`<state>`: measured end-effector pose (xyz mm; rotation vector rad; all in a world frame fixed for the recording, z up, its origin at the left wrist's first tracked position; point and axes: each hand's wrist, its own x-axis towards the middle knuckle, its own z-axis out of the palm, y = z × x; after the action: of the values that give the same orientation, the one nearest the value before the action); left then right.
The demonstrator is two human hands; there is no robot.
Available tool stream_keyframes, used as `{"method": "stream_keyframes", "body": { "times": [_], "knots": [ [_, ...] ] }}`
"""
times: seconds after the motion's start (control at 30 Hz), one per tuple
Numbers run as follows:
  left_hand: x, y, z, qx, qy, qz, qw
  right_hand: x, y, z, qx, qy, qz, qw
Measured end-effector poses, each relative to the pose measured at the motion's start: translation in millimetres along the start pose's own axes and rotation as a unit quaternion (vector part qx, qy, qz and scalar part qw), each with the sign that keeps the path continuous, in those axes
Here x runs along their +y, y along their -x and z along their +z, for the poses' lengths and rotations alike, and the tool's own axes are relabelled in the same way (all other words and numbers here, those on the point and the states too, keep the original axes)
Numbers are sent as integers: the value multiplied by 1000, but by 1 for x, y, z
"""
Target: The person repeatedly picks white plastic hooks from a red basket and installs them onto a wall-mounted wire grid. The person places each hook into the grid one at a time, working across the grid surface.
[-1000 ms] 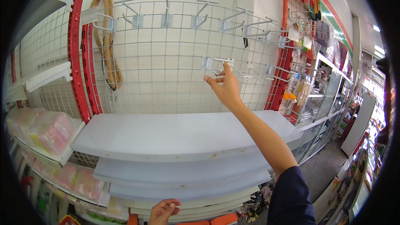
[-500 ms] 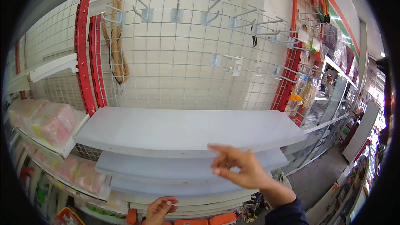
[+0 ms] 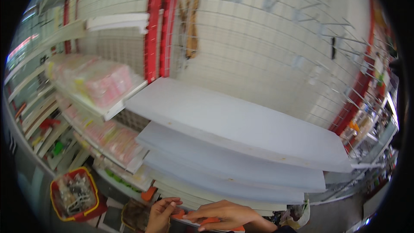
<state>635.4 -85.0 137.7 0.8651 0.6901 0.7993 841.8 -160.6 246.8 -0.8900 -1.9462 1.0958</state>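
Note:
My left hand point(image 3: 160, 215) is at the bottom edge, its fingers loosely bent and a little apart, with nothing visible in them. Beside it on the right, my right hand point(image 3: 226, 215) is held palm down with fingers stretched out and apart, holding nothing. Both hands hover in front of the lower shelves, over orange things point(image 3: 211, 221) that they partly hide. Above them a bare white top shelf point(image 3: 241, 121) juts out, with a second shelf point(image 3: 233, 162) and a third shelf point(image 3: 215, 183) stepped beneath it.
Pink-and-white plastic packs point(image 3: 105, 84) fill the shelves at left. On the floor at lower left stands a red basket point(image 3: 97, 198) with a yellow rim, holding assorted items. Behind the shelves, a wire grid point(image 3: 258, 60) carries metal hooks and a coiled rope point(image 3: 192, 26). Red posts point(image 3: 154, 30) stand at left.
The view has swung left and down, bringing the red basket into sight. My right hand has dropped from in front of the shelves to beside my left hand, its fingers straighter.

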Motion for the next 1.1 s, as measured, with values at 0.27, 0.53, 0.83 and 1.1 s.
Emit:
{"method": "stream_keyframes", "body": {
  "times": [0.27,0.53,0.83,1.1],
  "knots": [
    [-3,57,-68,143,-31,34,989,44,-73,46,-157,-50,70,984],
    [-1,120,-155,281,49,50,957,89,-161,146,-213,-102,179,955],
    [26,185,-286,371,67,22,926,184,-278,325,-168,-130,188,959],
    [49,245,-388,429,63,2,901,274,-420,503,-117,160,1,980]
  ]
}}
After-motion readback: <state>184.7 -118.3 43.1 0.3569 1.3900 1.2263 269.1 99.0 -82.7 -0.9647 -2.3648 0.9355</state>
